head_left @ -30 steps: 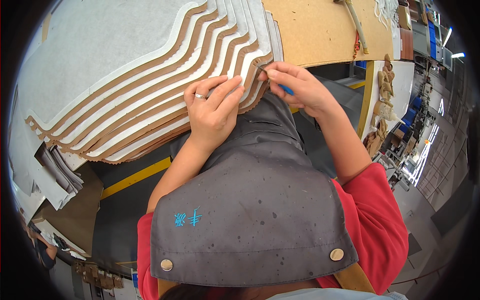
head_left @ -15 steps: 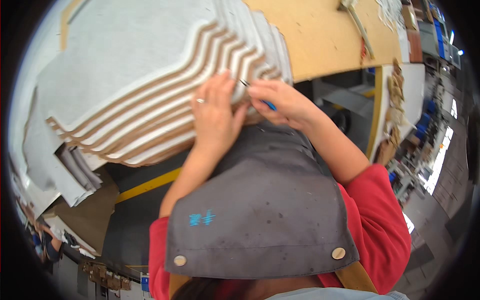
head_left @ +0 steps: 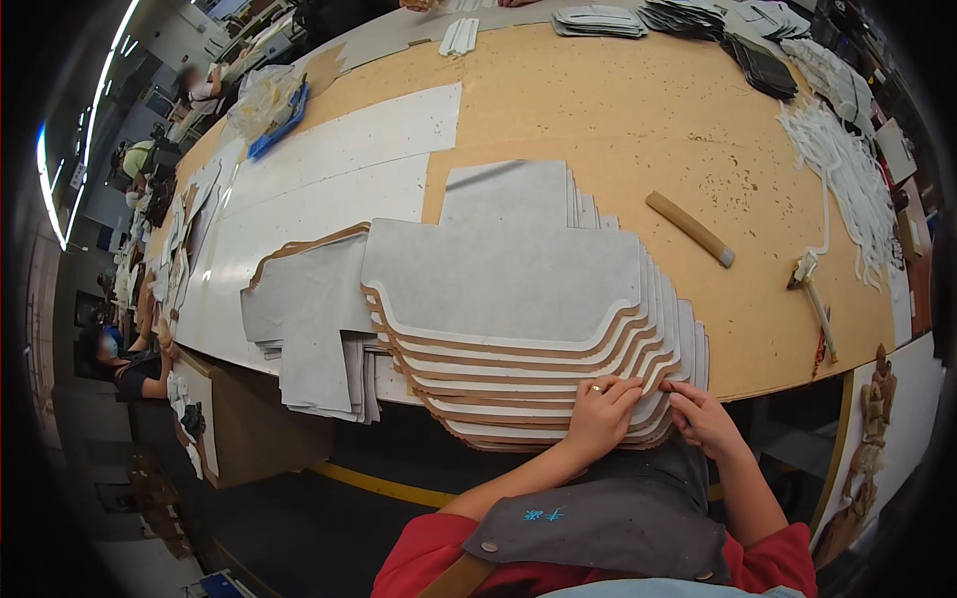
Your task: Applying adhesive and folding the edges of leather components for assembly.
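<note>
A fanned stack of grey flat panels (head_left: 498, 269), with white bands and brown borders along their near edges, lies at the table's front edge. My left hand (head_left: 605, 411) rests on the near right part of the stack, fingers stretched over the layered edges, a ring on one finger. Just right of it, my right hand (head_left: 706, 419) is closed, thumb and forefinger together at the panels' right corner. The small blue-handled tool with a dark pointed tip, seen in this hand in the earlier frame, is hidden by the fingers now.
Left of the stack lie more grey panels (head_left: 317, 329). To the right are a brown bar (head_left: 690, 229), a hammer (head_left: 819, 314) and a heap of white cords (head_left: 837, 184). A blue tray (head_left: 279, 125) holds plastic bags; dark stacked pieces (head_left: 758, 68) lie at the back.
The view has swung up and widened, showing much more of the table. Both hands stay close together at the stack's right edge. The blue handle has gone out of sight.
</note>
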A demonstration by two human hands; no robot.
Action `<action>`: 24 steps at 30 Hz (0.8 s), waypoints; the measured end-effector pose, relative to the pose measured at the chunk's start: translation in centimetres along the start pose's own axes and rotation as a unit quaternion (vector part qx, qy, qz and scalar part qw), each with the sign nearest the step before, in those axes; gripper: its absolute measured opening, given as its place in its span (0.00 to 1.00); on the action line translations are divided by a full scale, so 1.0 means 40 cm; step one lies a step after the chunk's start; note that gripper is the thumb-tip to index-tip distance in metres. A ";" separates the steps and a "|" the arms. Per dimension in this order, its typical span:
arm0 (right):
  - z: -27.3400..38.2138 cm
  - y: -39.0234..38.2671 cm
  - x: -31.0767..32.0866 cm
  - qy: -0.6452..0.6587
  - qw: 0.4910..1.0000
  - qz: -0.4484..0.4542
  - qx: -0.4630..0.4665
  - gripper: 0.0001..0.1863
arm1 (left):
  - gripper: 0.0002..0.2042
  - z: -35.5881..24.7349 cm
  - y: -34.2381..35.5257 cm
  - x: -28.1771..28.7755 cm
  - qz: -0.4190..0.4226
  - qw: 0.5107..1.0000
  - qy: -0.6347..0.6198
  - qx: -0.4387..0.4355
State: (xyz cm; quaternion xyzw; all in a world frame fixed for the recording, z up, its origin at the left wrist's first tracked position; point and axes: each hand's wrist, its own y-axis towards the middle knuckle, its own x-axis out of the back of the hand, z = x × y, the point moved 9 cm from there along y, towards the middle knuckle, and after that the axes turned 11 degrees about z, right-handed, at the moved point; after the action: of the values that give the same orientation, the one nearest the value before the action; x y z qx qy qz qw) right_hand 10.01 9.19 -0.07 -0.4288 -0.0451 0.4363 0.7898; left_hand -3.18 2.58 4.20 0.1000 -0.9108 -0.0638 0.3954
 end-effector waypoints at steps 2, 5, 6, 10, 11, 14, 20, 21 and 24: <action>-0.002 -0.009 0.005 -0.017 1.000 -0.003 0.001 0.18 | 0.10 -0.005 -0.003 0.002 -0.016 1.000 0.001 -0.001; -0.005 -0.023 0.015 -0.019 0.999 -0.024 -0.013 0.17 | 0.09 -0.015 -0.001 0.002 -0.018 1.000 -0.017 0.008; -0.001 -0.027 0.010 -0.018 1.000 -0.012 -0.007 0.17 | 0.09 -0.019 0.000 -0.003 -0.007 0.999 -0.030 0.014; 0.000 -0.051 0.034 -0.016 0.999 -0.044 -0.002 0.16 | 0.13 -0.030 -0.001 -0.012 0.009 0.999 -0.039 0.029; 0.002 -0.054 0.044 -0.009 0.999 -0.053 0.008 0.15 | 0.14 -0.023 0.003 -0.021 0.022 0.998 -0.045 0.034; 0.015 -0.057 0.058 -0.013 0.996 -0.057 0.060 0.12 | 0.15 -0.016 0.000 -0.032 0.020 0.999 -0.035 0.025; -0.025 -0.041 0.034 -0.005 0.998 -0.059 -0.008 0.14 | 0.11 -0.026 -0.001 -0.035 -0.011 0.999 -0.021 -0.021; -0.025 -0.034 0.024 0.000 0.999 -0.050 -0.007 0.14 | 0.11 -0.021 -0.002 -0.035 -0.014 0.999 -0.030 -0.018; -0.035 -0.019 0.027 0.040 0.996 -0.076 -0.028 0.14 | 0.10 -0.025 -0.005 -0.034 -0.029 0.999 -0.023 -0.039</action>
State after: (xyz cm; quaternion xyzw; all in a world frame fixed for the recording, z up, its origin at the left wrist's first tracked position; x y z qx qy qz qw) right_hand 11.78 8.89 -0.76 -0.4634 -0.0582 0.3566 0.8092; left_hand -1.52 2.68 3.87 0.1093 -0.9133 -0.1131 0.3758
